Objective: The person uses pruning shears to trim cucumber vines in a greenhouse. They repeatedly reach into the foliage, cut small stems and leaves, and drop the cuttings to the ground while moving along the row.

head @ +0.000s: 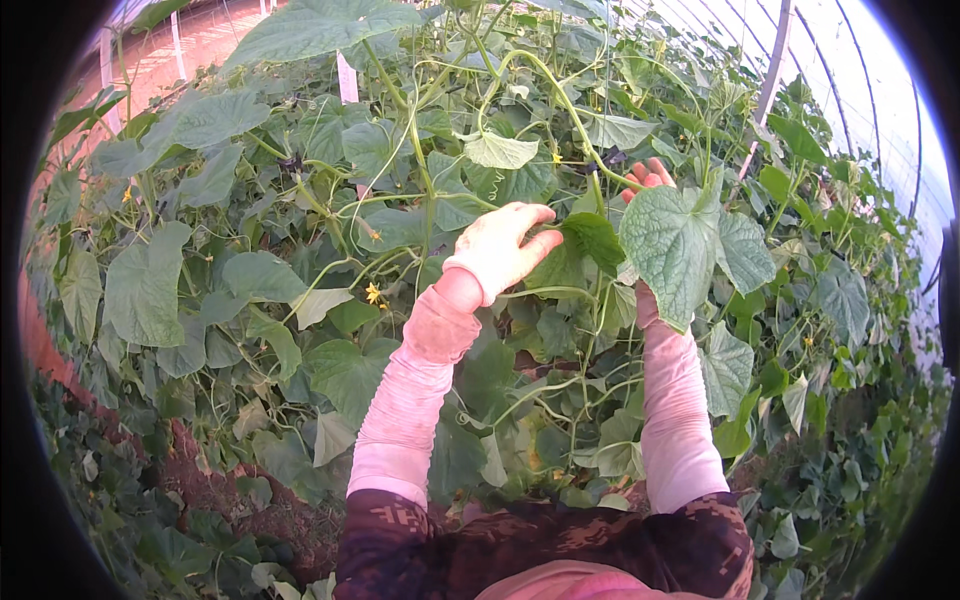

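My left hand [510, 241], in a pale fingerless covering, is at a dark green cucumber leaf [596, 238]. Its thumb and forefinger are apart, with a bit of green stalk between them; whether they grip it is unclear. Broad cucumber leaves [671, 244] hide most of my right hand [649, 178]. Only its fingertips show above them, beside a bent cucumber vine [566, 105], so any hold is hidden. Close to those fingertips, a dark clip [606, 159] sits on the upright stem. A pale, drooping leaf [501, 150] hangs above my left hand.
Dense cucumber foliage with tendrils surrounds both arms. A yellow flower [373, 293] is left of my left forearm. A slanted pole [772, 75] and curved greenhouse ribs [821, 75] rise at the right. Reddish soil [225, 487] shows at lower left.
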Action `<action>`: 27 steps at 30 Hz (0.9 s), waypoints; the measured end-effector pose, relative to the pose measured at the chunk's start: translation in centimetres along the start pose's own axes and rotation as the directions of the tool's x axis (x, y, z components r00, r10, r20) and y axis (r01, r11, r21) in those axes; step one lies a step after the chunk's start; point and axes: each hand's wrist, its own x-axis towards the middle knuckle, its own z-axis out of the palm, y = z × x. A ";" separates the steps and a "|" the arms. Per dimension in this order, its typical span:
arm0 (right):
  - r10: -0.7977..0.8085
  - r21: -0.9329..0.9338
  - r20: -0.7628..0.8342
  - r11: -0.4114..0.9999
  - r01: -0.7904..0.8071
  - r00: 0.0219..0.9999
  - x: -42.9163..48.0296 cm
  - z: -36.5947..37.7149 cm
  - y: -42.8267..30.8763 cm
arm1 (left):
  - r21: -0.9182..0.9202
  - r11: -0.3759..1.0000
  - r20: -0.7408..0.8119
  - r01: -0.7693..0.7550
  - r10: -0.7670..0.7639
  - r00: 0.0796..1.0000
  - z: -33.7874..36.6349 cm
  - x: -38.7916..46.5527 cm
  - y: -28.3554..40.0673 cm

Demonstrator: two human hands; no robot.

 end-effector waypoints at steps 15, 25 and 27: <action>0.275 -0.513 0.157 0.844 -0.160 0.949 -0.3 4.3 -5.3 | -0.834 0.497 0.140 0.238 -0.226 0.964 1.7 12.2 0.1; 0.250 -0.255 0.180 0.946 -0.200 0.951 -0.6 3.6 -4.3 | -0.996 -0.034 0.070 0.079 0.212 0.975 1.4 15.2 1.7; 0.349 -0.007 0.255 0.933 -0.360 0.901 -0.1 2.6 -4.2 | -0.985 -0.133 0.066 0.110 0.298 0.952 1.7 15.0 2.1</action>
